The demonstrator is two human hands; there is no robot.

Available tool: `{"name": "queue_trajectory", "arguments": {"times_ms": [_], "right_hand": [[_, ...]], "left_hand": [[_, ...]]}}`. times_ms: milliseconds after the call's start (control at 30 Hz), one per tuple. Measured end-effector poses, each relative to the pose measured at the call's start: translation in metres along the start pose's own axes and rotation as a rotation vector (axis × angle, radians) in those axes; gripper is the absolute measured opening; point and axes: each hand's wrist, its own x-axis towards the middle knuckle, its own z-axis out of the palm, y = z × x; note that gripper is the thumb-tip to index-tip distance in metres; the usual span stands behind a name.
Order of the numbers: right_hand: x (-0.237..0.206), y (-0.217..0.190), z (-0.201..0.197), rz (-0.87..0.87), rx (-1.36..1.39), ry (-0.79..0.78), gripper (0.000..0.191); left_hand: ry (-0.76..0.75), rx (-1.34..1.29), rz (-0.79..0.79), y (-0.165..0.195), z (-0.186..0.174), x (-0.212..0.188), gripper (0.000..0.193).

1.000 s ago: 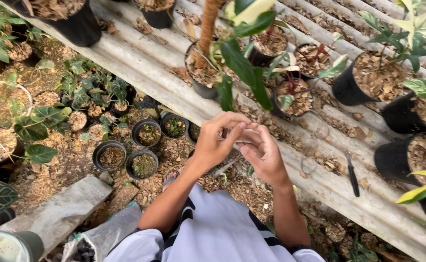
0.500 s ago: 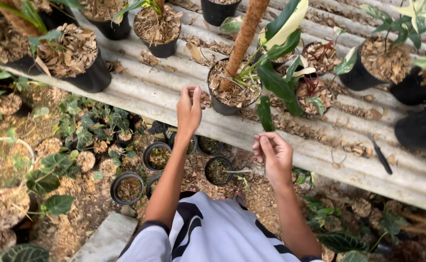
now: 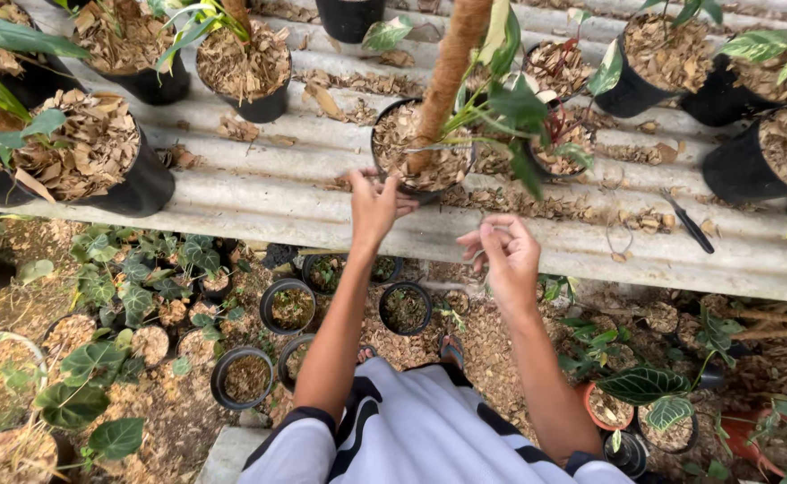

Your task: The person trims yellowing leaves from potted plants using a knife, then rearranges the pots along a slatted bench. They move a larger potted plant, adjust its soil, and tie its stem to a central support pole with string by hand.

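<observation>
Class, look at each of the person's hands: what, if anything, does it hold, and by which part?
The left hand touches the near rim of the black plastic pot with the brown coir pole. The right hand pinches something thin, perhaps wire; too small to identify.

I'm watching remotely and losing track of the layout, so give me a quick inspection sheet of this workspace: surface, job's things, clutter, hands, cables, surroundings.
Surface: corrugated grey bench, strewn with dry chips and leaves.
Job's things: black pot with a brown fibre pole and a leafy plant; thin wire, hard to make out.
Clutter: wire loops and a black-handled tool on the bench.
Hands: left hand at the pot's rim; right hand pinching the wire.
Cables: nothing seen.
Surroundings: more potted plants on the bench; small pots on the ground below.
</observation>
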Motion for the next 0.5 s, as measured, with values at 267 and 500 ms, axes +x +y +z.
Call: {"name": "queue_trajectory", "arguments": {"times_ms": [267, 500], "right_hand": [[0.017, -0.008, -0.011, -0.032, 0.008, 0.098, 0.012], [0.036, -0.028, -0.009, -0.173, -0.085, 0.173, 0.015]], "left_hand": [[0.030, -0.104, -0.004, 0.003, 0.025, -0.028, 0.049], [0.285, 0.480, 0.491, 0.014, 0.008, -0.032, 0.030]]}}
